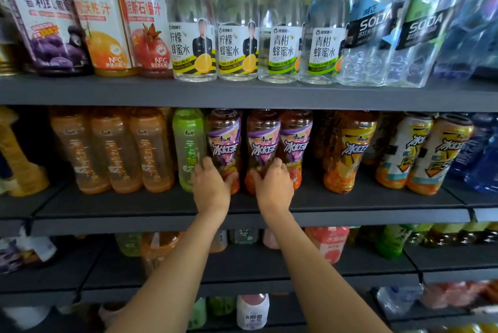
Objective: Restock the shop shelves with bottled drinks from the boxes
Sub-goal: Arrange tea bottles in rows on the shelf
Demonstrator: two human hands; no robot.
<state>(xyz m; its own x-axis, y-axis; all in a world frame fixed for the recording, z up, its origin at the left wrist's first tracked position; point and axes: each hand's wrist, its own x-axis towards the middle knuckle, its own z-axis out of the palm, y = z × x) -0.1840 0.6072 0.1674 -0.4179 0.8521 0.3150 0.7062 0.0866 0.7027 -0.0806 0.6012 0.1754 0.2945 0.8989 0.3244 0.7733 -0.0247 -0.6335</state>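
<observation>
- The left hand [211, 187] wraps round the lower part of a purple-labelled iced tea bottle [225, 144], thumb on its right side and fingers curled behind its left side; the bottle stands upright on the dark grey middle shelf [107, 206].
- The right hand [275, 184] grips the base of a second purple-labelled iced tea bottle [262, 141], fingers curled over its front, also upright on that shelf.
- Just right of the right hand's bottle, touching it, stands a third purple-labelled bottle [296, 141].
- Directly left of the left hand is a green tea bottle [188, 144], then three orange tea bottles [113, 149].
- Well right of the right hand stand yellow-labelled iced tea bottles [350, 152].
- On the shelf above both hands are honey water bottles [237, 36], juice bottles [102, 23] and soda water bottles [377, 31].
</observation>
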